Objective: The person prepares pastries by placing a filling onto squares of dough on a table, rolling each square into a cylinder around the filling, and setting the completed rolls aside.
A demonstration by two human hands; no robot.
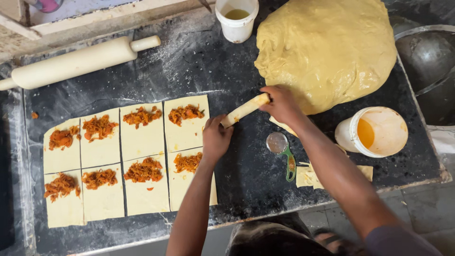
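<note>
My left hand (216, 138) and my right hand (281, 104) hold the two ends of a rolled stick of pale dough (245, 109) just above the dark worktop. To the left lie several flat dough rectangles (142, 142) in two rows, each topped with a heap of orange shredded filling (143, 170). My left hand sits at the right edge of these sheets. A large mound of yellow dough (327, 47) rests behind my right hand.
A wooden rolling pin (76, 61) lies at the back left. A white cup of yellowish liquid (237, 19) stands at the back. A white tub with orange liquid (374, 132), a green-handled wheel cutter (283, 149), dough scraps (308, 176) and a metal bowl (426, 57) are on the right.
</note>
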